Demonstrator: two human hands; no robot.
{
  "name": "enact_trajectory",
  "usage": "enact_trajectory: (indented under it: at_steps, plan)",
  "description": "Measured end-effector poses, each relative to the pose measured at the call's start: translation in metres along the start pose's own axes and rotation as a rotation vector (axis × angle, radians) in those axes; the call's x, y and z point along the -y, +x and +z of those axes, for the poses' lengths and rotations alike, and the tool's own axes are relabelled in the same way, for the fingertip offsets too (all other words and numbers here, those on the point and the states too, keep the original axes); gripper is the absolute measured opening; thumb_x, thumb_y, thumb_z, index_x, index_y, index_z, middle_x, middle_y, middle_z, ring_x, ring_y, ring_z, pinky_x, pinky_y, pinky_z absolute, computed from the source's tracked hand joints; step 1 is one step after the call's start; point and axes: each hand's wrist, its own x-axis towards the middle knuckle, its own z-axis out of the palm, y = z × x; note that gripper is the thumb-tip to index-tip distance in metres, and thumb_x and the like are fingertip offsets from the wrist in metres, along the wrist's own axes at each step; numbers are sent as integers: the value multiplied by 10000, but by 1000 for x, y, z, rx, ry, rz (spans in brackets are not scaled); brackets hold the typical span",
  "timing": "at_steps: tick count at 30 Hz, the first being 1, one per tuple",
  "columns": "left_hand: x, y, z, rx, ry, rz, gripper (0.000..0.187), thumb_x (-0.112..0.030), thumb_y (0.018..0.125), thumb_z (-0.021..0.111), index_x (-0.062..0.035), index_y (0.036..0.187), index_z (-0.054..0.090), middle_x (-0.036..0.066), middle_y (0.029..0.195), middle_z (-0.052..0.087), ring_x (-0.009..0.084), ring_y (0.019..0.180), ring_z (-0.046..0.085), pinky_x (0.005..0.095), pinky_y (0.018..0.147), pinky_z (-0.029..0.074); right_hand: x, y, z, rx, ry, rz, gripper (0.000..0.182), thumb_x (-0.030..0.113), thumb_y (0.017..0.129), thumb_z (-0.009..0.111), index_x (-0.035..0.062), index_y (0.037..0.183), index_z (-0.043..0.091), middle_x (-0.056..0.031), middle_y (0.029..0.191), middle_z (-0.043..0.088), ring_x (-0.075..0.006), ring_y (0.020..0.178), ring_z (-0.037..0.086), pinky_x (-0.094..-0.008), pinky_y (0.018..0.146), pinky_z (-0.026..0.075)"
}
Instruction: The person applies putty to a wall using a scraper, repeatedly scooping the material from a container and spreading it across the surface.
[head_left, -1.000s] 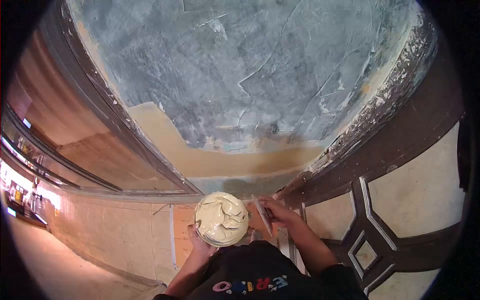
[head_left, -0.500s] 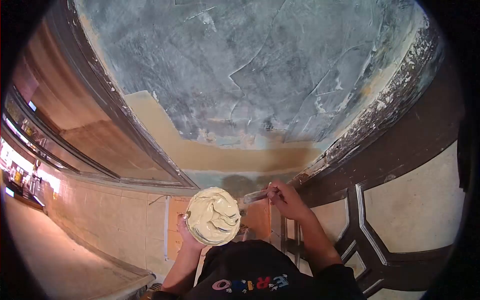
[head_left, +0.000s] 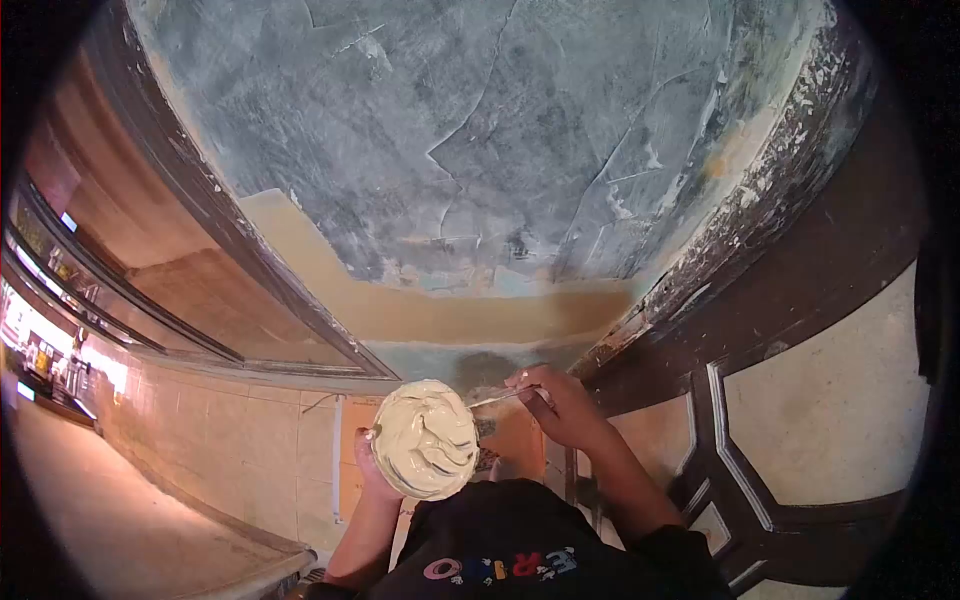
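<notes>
My left hand (head_left: 374, 472) is wrapped around the side of a round tub (head_left: 408, 494) filled with thick cream-coloured paste (head_left: 425, 440). The paste is swirled, with folds and dark hollows on its surface. To the right, my right hand (head_left: 562, 408) grips a putty knife (head_left: 496, 397), turned nearly edge-on. Its tip points left and is right at the tub's rim. Both hands are low in front of my black shirt (head_left: 490, 540).
Ahead rises a patchy grey-blue wall (head_left: 400, 140) with a tan painted band (head_left: 450, 315) along its lower part. Dark wooden trim (head_left: 290, 275) borders it on the left, and a dark panelled door (head_left: 790, 300) stands on the right. Orange sheeting (head_left: 520, 440) lies below.
My right hand has moved slightly left, turning the putty knife from flat to nearly edge-on and bringing its tip to the tub's rim. The view has shifted slightly.
</notes>
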Motion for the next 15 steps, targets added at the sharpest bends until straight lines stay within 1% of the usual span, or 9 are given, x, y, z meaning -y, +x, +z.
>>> enact_trajectory:
  at_steps: [1,5,6,8,9,10,15]
  plan:
    - [-1,0,4,14,12,-19,699,-431,766,456,31,1288,408,221,1259,490,366,1119,504,467,961,406,1,1,0,-9,8,-3,119,104,881,546,57,990,554,-120,968,599,-295,920,582,-366,793,460]
    - [-4,-2,-3,-1,-39,10,694,-418,758,466,33,1282,414,222,1249,499,365,1106,514,467,947,419,4,-3,-2,-20,76,25,140,102,867,566,62,1000,553,-116,994,601,-294,948,572,-372,805,459]
    - [-7,-3,-9,-36,3,37,703,-420,758,473,30,1294,402,220,1262,488,364,1117,508,472,952,416,6,-5,-5,-15,61,17,153,102,860,574,65,1006,549,-109,1000,604,-294,949,570,-375,809,458]
    - [-10,-5,-3,-21,-1,47,711,-425,756,477,28,1299,396,218,1267,483,365,1123,503,475,954,414,8,-6,-5,-6,44,7,167,103,854,583,68,1012,546,-102,1007,608,-295,950,568,-378,813,456]
    - [-12,-6,2,-6,-4,54,720,-430,753,481,25,1304,390,216,1272,478,367,1129,498,478,956,412,8,-7,-3,-13,43,-49,178,102,848,588,70,1017,542,-97,1014,609,-295,947,567,-382,815,453]
    - [-15,-6,9,63,-20,11,735,-437,746,485,23,1310,381,215,1281,470,372,1142,486,480,962,408,8,-7,-2,-20,41,-104,190,101,843,593,73,1022,537,-92,1022,610,-295,943,565,-386,817,449]
    - [-20,-8,-1,26,-12,-25,739,-422,724,476,26,1304,385,221,1276,472,379,1139,486,480,960,408,7,1,9,-19,-37,-120,200,100,827,599,74,1016,540,-95,1020,604,-306,938,556,-398,808,444]
